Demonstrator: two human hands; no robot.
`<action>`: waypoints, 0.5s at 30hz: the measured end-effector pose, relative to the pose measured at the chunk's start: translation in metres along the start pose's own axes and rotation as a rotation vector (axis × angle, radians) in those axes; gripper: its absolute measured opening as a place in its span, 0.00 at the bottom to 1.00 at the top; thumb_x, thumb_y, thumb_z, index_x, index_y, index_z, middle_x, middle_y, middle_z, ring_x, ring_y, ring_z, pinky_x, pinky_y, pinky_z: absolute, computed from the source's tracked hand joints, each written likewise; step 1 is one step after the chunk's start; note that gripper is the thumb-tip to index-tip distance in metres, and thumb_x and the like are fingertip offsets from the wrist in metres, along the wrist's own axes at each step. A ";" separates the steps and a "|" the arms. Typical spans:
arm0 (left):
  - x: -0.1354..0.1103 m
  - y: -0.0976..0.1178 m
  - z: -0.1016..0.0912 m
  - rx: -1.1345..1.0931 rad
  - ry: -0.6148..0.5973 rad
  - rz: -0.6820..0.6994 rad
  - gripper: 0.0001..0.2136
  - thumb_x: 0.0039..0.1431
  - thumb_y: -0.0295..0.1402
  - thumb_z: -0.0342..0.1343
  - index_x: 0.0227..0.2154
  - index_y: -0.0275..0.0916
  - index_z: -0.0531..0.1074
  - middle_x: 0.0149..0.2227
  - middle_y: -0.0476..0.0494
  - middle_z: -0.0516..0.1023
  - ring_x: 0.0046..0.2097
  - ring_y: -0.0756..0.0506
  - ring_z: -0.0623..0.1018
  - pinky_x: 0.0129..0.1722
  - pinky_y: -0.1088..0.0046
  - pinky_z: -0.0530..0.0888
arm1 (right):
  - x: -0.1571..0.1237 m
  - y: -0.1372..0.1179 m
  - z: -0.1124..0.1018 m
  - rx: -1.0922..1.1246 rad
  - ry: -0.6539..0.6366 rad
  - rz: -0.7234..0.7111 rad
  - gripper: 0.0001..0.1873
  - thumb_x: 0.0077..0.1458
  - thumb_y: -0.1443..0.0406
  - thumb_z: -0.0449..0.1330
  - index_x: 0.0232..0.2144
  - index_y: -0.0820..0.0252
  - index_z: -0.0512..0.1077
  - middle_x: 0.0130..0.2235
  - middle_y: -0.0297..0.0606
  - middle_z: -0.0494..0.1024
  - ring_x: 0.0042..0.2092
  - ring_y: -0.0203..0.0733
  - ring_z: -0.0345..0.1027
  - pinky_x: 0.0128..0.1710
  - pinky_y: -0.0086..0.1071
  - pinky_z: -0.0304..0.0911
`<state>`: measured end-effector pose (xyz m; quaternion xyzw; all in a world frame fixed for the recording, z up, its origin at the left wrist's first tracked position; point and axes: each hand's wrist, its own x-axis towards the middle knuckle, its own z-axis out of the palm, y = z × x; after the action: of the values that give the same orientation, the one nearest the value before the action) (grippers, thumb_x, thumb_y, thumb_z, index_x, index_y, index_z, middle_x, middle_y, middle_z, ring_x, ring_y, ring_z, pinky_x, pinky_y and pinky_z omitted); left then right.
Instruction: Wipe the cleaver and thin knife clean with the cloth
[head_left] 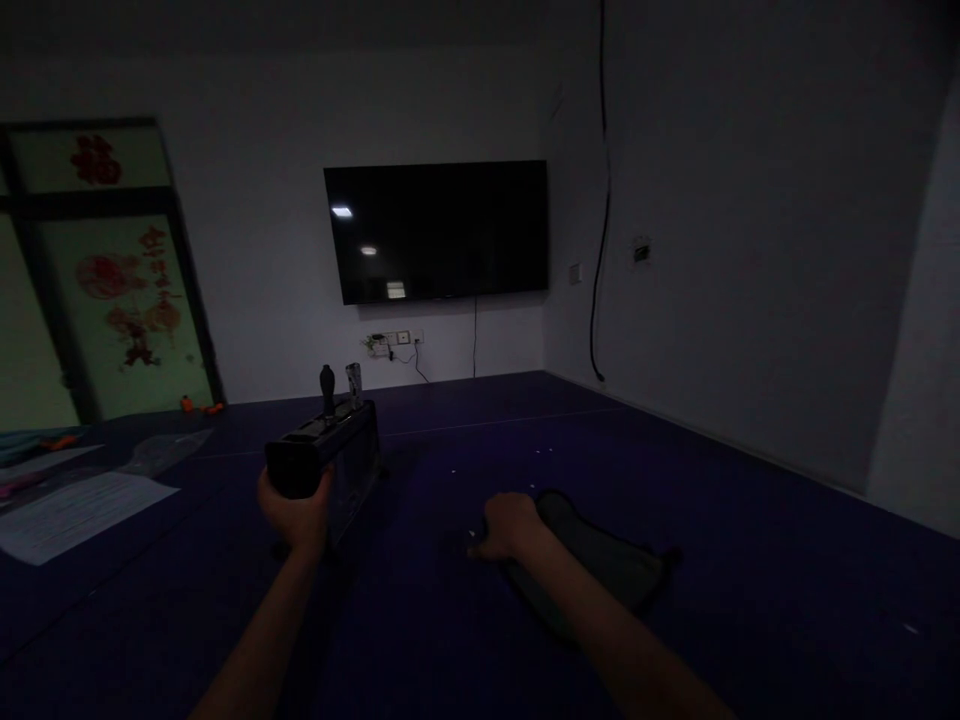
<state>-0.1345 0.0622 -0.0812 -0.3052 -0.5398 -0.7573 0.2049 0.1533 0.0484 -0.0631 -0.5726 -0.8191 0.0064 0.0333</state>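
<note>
Pointing lengthwise away, rightward: box (355, 468) | left hand (298, 516): clasping it | right hand (513, 526): grip unclear

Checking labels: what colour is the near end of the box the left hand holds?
The box's near end looks black; best seen in the head view.

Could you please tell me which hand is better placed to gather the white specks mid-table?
Probably the right hand: it is low at the purple table, close to those white specks, whereas the left hand is farther off, gripping the near end of the black box.
</note>
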 end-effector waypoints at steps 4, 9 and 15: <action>-0.002 -0.001 -0.003 0.027 -0.035 0.013 0.37 0.30 0.42 0.65 0.47 0.34 0.62 0.44 0.39 0.68 0.48 0.36 0.69 0.49 0.55 0.65 | 0.001 -0.003 -0.003 0.074 0.010 -0.001 0.15 0.35 0.69 0.63 0.31 0.66 0.76 0.37 0.53 0.76 0.41 0.57 0.70 0.38 0.40 0.63; -0.002 -0.005 -0.005 -0.002 -0.074 0.016 0.37 0.32 0.41 0.64 0.48 0.34 0.61 0.46 0.37 0.68 0.49 0.36 0.68 0.50 0.54 0.64 | -0.001 0.006 -0.029 0.346 0.057 -0.123 0.05 0.41 0.67 0.58 0.24 0.63 0.73 0.29 0.42 0.76 0.36 0.48 0.70 0.32 0.32 0.61; -0.002 -0.010 -0.003 -0.042 -0.059 -0.028 0.37 0.32 0.43 0.64 0.49 0.37 0.61 0.48 0.39 0.67 0.51 0.37 0.67 0.52 0.54 0.62 | -0.010 0.016 -0.057 0.781 0.150 -0.243 0.14 0.51 0.60 0.48 0.26 0.61 0.69 0.22 0.32 0.70 0.25 0.35 0.65 0.24 0.25 0.59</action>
<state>-0.1398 0.0628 -0.0901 -0.3243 -0.5337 -0.7619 0.1717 0.1753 0.0428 -0.0074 -0.4149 -0.8121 0.2711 0.3080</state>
